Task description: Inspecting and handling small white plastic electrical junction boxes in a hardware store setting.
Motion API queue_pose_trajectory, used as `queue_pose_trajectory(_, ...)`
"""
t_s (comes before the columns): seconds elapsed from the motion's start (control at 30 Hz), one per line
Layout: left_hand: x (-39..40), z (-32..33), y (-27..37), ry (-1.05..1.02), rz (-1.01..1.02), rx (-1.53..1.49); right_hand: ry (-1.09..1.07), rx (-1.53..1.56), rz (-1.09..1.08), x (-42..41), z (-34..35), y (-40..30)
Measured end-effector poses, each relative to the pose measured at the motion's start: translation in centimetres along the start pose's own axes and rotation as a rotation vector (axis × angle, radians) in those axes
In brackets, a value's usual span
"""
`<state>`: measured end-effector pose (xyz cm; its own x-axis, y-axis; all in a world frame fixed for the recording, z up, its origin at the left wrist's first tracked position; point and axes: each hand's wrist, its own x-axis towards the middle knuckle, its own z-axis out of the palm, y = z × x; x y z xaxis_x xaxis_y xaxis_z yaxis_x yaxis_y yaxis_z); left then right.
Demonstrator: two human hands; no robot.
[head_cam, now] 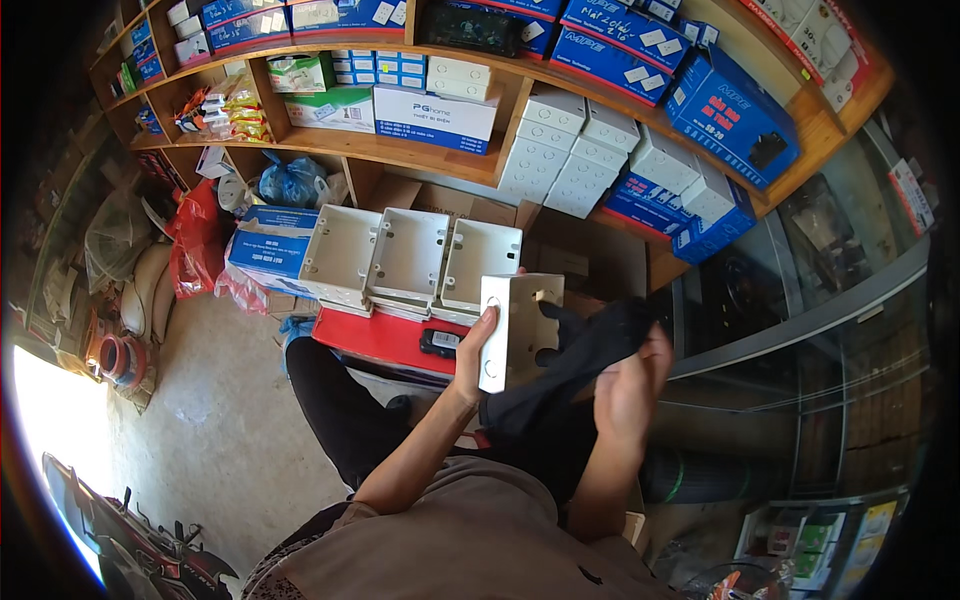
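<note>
My left hand [474, 352] grips a white plastic electrical back box [496, 337] by its side wall, with the open face turned to the right. A black cloth [577, 360] hangs from my right hand [634, 375], whose fingers close on its upper end; part of the cloth lies against the box's right side. Just beyond the held box, several more white back boxes [409, 255] stand in three stacks, open faces up, on a red carton [375, 339]. A small black object with a white label [441, 341] lies on the carton's near edge.
Wooden shelves [465, 161] curve across the far side, holding blue cartons [615, 67] and stacked white boxes [555, 139]. A blue carton [274, 244] adjoins the left stack. A glass cabinet [780, 330] is at right; a motorbike [142, 547] stands lower left.
</note>
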<state>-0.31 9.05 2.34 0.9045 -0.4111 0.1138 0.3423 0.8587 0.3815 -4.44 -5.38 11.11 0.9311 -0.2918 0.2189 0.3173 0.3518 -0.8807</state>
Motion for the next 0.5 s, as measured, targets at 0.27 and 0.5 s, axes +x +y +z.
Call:
queue_pose_trajectory(0.27,-0.6,-1.0,-2.7,0.065,0.137,-0.094,-0.437,-0.791,-0.211,2.0,3.0,-2.9)
queue_pose_trajectory(0.5,-0.3,1.1,0.0,0.012,-0.036,0.358,-0.284,-0.970,-0.265,0.0,-0.6,3.9)
